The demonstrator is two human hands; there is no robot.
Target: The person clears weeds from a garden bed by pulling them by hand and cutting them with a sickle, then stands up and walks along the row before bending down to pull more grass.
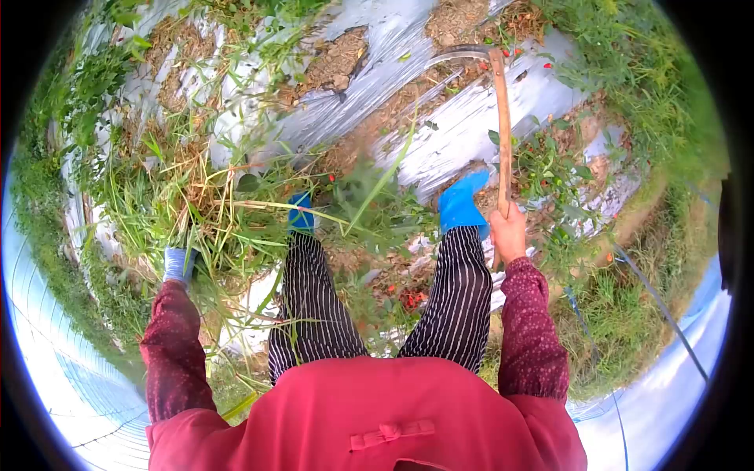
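Note:
My right hand, bare, is closed round the lower part of a sickle's wooden handle. The sickle points away from me, and its curved metal blade reaches left at the far end. On the other side, my left hand wears a blue-grey glove and is closed on a bunch of pulled grass. Long green and straw-coloured stems spread out from it and partly hide the fingers. Some blades hang across my left leg.
My feet, in blue boots, stand apart among low plants. Silvery plastic mulch film covers strips of soil. Small red peppers lie between my legs. Dense greenery grows at both sides, and a dark pole slants at the right.

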